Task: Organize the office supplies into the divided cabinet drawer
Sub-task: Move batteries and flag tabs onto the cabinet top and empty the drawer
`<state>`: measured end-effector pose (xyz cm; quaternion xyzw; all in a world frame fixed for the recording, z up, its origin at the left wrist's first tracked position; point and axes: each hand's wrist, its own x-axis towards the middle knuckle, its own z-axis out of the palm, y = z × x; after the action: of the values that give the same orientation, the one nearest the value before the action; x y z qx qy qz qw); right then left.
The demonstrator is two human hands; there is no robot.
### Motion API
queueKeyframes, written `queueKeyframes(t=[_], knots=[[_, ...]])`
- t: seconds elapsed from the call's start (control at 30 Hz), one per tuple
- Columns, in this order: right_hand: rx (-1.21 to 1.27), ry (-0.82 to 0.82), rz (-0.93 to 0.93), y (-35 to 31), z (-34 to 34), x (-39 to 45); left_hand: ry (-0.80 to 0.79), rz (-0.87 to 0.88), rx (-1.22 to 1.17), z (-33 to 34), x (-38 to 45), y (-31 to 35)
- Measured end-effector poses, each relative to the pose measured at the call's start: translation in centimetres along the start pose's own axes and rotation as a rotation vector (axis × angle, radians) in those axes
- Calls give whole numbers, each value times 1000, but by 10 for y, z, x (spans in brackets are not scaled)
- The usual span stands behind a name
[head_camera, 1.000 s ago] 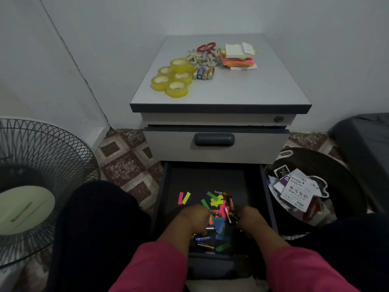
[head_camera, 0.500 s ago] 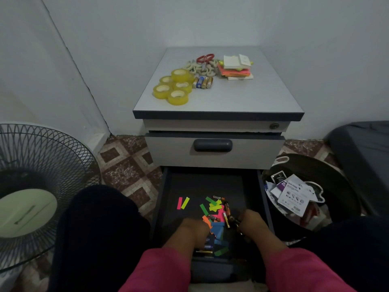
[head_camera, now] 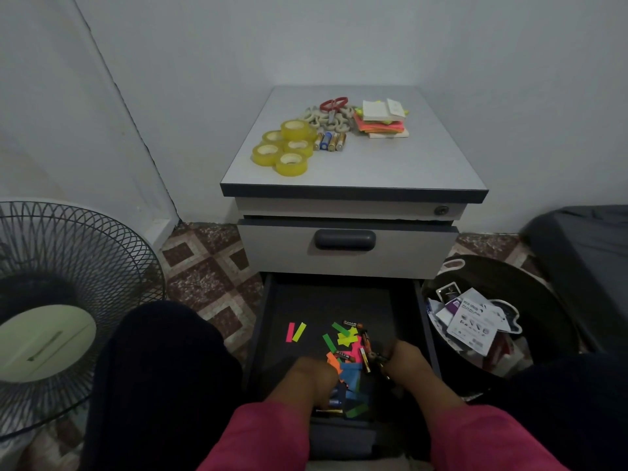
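Note:
The bottom drawer (head_camera: 269, 321) of the grey cabinet is pulled out, its inside black. Several coloured paper slips (head_camera: 346, 338) and batteries (head_camera: 353, 323) lie loose in it, and a pink and a yellow slip (head_camera: 295, 331) lie apart to the left. My left hand (head_camera: 312, 372) reaches down into the pile with its fingers hidden. My right hand (head_camera: 406, 362) grips a few batteries at the pile's right edge. On the cabinet top are yellow tape rolls (head_camera: 289, 149), more batteries (head_camera: 331, 141), red scissors (head_camera: 334, 103), beige clips (head_camera: 324, 119) and sticky notes (head_camera: 380, 120).
The middle drawer with a dark handle (head_camera: 345, 239) is closed above the open one. A floor fan (head_camera: 68, 300) stands at the left. A black bin (head_camera: 543, 300) of torn packaging sits right of the drawer. My dark-clad knees flank the drawer.
The view has tipped upward, so the cabinet top sits lower in the frame. Both hands stay in the pile and have drawn slightly toward the drawer's front.

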<state>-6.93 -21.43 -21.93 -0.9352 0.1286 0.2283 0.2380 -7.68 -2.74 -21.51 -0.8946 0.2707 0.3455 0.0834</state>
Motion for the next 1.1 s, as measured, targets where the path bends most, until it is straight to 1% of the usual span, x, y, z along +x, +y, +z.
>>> queueKeyframes(t=[0.2,0.37,0.43,0.5,0.6,0.7,0.77,0.87,1.0,1.1], knots=[[5,-6,4,-1,0,-2,20,32,150,-6,-4,9],[17,-18,-15,-2,0,-3,42,4,226,-3,3,17],[37,-16,-23,-3,1,-3,70,-33,182,-3,3,18],[60,2,-36,-5,0,-5,123,-82,39,-6,3,16],[129,50,-80,-13,-4,-6,255,-182,-251,-19,3,8],[297,138,-161,-31,-12,-9,413,-250,-503,-41,-5,-5],[450,200,-198,-46,-23,-16,549,-238,-655,-56,-13,-16],[620,334,-286,-71,-48,-33,806,-190,-870,-78,-27,-29],[670,506,-450,-103,-91,-61,1113,-124,-1025,-123,-55,-32],[561,647,-605,-124,-122,-72,1314,-112,-1002,-161,-77,-34]])
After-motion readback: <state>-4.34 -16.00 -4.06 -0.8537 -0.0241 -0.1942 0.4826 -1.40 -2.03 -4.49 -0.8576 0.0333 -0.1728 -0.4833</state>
